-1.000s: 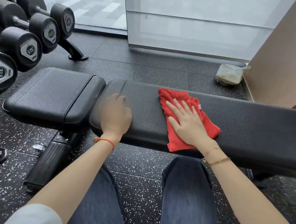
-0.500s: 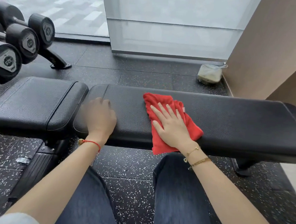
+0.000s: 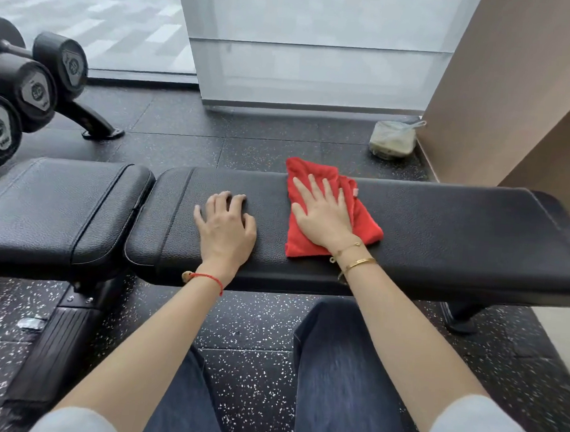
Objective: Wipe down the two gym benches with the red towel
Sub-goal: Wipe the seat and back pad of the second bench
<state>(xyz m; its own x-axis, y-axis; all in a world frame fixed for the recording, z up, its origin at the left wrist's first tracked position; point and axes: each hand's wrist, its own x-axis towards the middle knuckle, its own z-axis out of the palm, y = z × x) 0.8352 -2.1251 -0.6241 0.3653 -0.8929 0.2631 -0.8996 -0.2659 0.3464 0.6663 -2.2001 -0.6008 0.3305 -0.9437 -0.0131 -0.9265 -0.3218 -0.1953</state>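
Your right hand (image 3: pixel 323 215) lies flat, fingers straight and spread, pressing the red towel (image 3: pixel 365 220) onto the long pad of the bench (image 3: pixel 459 240) at the centre of the frame; the open palm likely spreads pressure over more cloth. Your left hand (image 3: pixel 225 225) rests on the pad just left of it, fingers loosely bent and apart, probably bracing you. The dumbbells (image 3: pixel 34 90) at upper left carry printed end labels, too blurred to read.
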